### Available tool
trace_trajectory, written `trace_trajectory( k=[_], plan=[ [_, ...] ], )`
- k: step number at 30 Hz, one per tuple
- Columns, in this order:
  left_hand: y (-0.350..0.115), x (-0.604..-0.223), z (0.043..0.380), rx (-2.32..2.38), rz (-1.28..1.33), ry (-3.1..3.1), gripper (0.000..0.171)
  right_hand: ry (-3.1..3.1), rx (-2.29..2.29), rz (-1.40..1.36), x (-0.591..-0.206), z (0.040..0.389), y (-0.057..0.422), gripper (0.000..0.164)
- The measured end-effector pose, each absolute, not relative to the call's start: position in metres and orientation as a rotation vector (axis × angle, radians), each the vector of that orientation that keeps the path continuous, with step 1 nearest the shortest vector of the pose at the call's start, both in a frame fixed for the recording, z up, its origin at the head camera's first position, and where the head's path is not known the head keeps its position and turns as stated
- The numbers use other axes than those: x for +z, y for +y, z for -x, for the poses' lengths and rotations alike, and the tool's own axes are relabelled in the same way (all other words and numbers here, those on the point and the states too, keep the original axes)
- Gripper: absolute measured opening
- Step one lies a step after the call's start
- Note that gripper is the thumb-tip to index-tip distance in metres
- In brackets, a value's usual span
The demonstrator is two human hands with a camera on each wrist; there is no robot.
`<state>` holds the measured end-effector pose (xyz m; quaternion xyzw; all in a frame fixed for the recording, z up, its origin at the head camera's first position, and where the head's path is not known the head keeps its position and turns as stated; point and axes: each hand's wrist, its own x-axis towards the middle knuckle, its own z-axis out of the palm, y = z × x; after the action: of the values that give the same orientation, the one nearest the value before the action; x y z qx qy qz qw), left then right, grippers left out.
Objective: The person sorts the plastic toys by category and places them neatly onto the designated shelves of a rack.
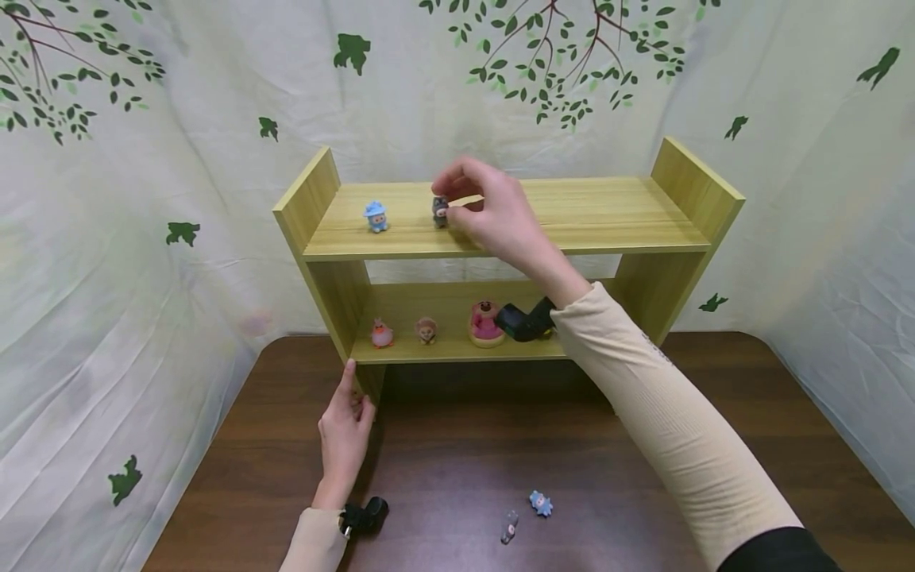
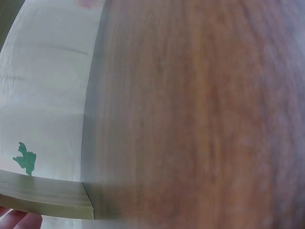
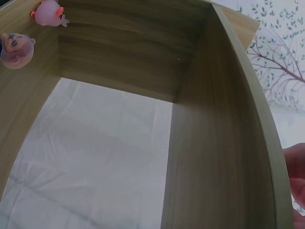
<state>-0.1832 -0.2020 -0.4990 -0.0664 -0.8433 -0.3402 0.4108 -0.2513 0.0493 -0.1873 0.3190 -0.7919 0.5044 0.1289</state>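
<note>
My right hand (image 1: 496, 210) is over the top board of a two-tier wooden shelf (image 1: 586, 214), pinching a small dark grey figurine (image 1: 439, 211) between thumb and fingers. Left of it on that board stands a blue figurine with a hat (image 1: 376, 217). In the right wrist view, only part of the right hand (image 3: 296, 174) shows, beyond the board's edge; the grey figurine is hidden there. My left hand (image 1: 345, 437) touches the shelf's lower left front corner, its index finger straight. Its fingertips (image 2: 29, 221) meet the wooden edge in the left wrist view.
On the lower board stand a pink bird figurine (image 1: 382, 334), a small brownish figurine (image 1: 426, 330) and a larger pink one (image 1: 486, 324). A grey figurine (image 1: 509, 527) and a light blue figurine (image 1: 541, 504) lie on the brown table (image 1: 443, 461). A leaf-printed cloth (image 1: 214, 95) hangs behind.
</note>
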Motion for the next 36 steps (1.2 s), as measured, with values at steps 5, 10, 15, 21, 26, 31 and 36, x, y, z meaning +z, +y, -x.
trace_trajectory(
  k=[5,10,15,21,26,31,36],
  plan=[
    [-0.201,-0.499,0.184,-0.854,0.167,-2.114,0.085,-2.273,1.487,-0.917,-0.187,0.249,0.053,0.027],
    [-0.202,-0.499,0.183,-0.848,0.165,-2.112,0.085,-2.245,1.514,-0.893,-0.188,0.245,0.06,0.026],
    [-0.202,-0.498,0.183,-0.85,0.173,-2.114,0.087,-2.203,1.534,-0.879,-0.19,0.24,0.068,0.021],
    [-0.201,-0.498,0.182,-0.858,0.162,-2.133,0.088,-2.122,1.581,-0.927,-0.196,0.234,0.078,0.017],
    [-0.201,-0.498,0.181,-0.873,0.15,-2.139,0.088,-2.074,1.63,-0.944,-0.2,0.226,0.087,0.015],
    [-0.201,-0.499,0.181,-0.863,0.155,-2.128,0.086,-2.026,1.65,-0.986,-0.204,0.219,0.097,0.014],
    [-0.2,-0.498,0.182,-0.855,0.151,-2.13,0.087,-1.978,1.636,-1.032,-0.21,0.213,0.105,0.014]
  ],
)
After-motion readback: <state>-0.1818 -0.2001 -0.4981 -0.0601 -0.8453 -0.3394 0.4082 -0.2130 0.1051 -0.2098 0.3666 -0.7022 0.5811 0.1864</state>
